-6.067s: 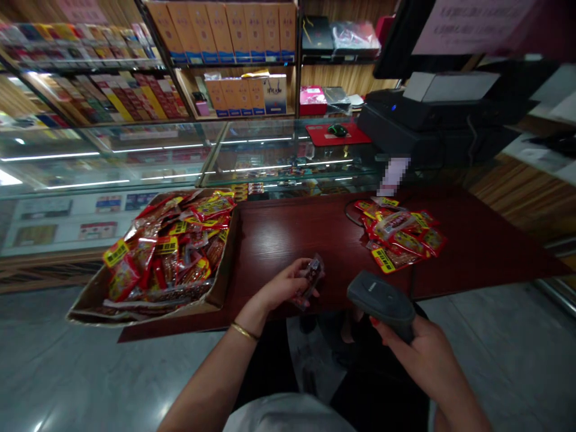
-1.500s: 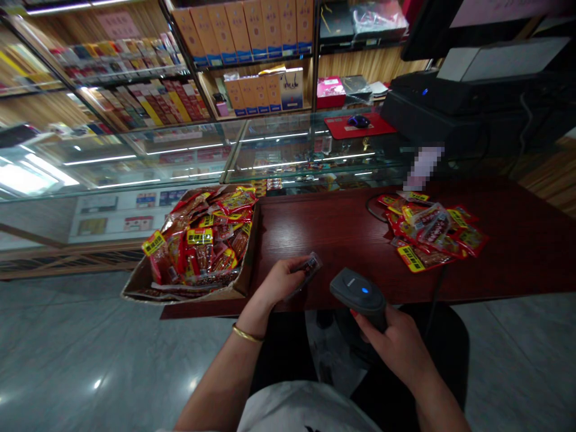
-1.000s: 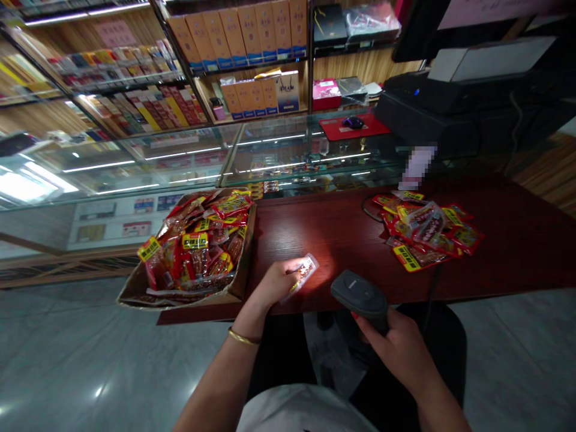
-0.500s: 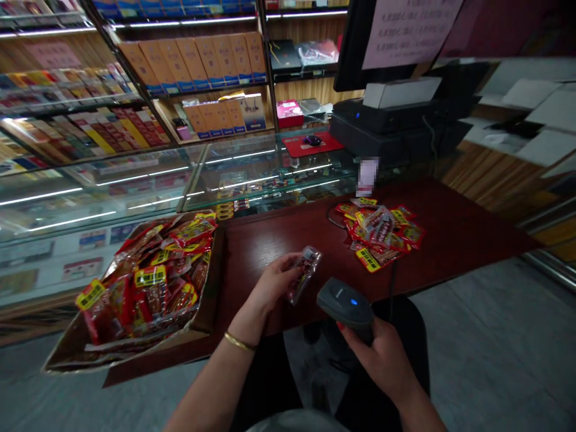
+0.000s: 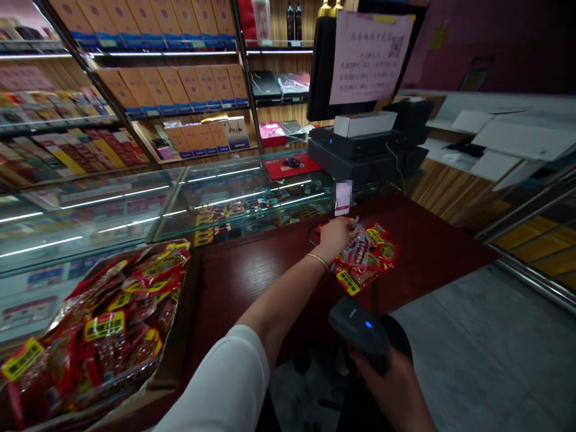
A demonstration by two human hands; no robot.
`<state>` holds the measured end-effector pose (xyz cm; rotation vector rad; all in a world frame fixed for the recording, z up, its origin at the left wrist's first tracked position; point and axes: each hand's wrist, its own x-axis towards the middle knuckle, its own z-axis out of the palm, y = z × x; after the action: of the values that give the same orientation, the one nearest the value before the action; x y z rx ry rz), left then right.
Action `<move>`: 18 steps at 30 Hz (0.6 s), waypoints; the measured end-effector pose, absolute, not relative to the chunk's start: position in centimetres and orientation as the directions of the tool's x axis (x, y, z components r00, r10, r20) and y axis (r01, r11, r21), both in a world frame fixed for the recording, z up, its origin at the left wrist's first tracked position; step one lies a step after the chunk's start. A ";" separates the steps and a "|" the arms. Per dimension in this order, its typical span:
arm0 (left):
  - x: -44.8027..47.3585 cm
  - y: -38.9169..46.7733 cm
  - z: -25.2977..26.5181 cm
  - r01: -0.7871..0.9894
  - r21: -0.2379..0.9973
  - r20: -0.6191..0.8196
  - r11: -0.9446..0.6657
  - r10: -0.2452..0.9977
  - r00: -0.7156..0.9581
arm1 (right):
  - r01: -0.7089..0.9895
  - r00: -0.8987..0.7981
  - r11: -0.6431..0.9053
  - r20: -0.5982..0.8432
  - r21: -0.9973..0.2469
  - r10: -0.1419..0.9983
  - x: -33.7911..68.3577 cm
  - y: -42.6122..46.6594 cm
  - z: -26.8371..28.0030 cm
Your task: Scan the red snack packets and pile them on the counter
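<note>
My left hand (image 5: 335,237), with a gold bangle at the wrist, reaches to the left side of a pile of red-and-yellow snack packets (image 5: 353,281). Its fingers are curled, and their tips and whatever they hold are hidden. Right beside them, a clear packet with dark red print (image 5: 359,249) lies on top of the pile. Near the front edge of the table, my right hand (image 5: 393,381) grips the handle of a dark grey barcode scanner (image 5: 357,327). A blue light glows on its top, and its head points toward the table.
An open cardboard box (image 5: 173,354) full of similar packets stands at the left. The dark red wooden table (image 5: 252,282) adjoins a glass display counter (image 5: 216,180). A small pixelated card (image 5: 342,201) stands behind the pile. Further back are a mouse (image 5: 291,162) and a monitor (image 5: 321,66).
My left hand has moved forward and right, from above the front of the table to the pile, carrying a clear packet at first. The right hand still grips the scanner. The view has shifted.
</note>
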<state>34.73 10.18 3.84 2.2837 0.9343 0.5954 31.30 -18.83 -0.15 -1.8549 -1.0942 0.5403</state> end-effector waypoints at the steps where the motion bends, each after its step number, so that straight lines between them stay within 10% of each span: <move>1: 35.0 9.9 4.2 0.465 0.654 0.162 -0.597 0.711 0.685 | 0.470 0.514 -0.206 0.077 -0.858 0.854 31.1 -18.6 0.2; 10: 15.3 1.1 6.8 0.421 0.629 0.437 -0.654 0.745 0.504 | 0.505 0.321 -0.150 0.023 -0.850 0.947 28.8 -17.1 1.3; 18: -10.9 -4.9 8.5 0.961 0.268 0.364 0.070 0.916 -0.168 | 0.544 0.258 -0.189 -0.051 -0.817 0.965 27.8 -15.2 -0.7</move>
<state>-10.90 -4.88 8.52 2.0866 2.3670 0.7358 27.78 -15.22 -0.70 -1.8398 -1.3733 0.7729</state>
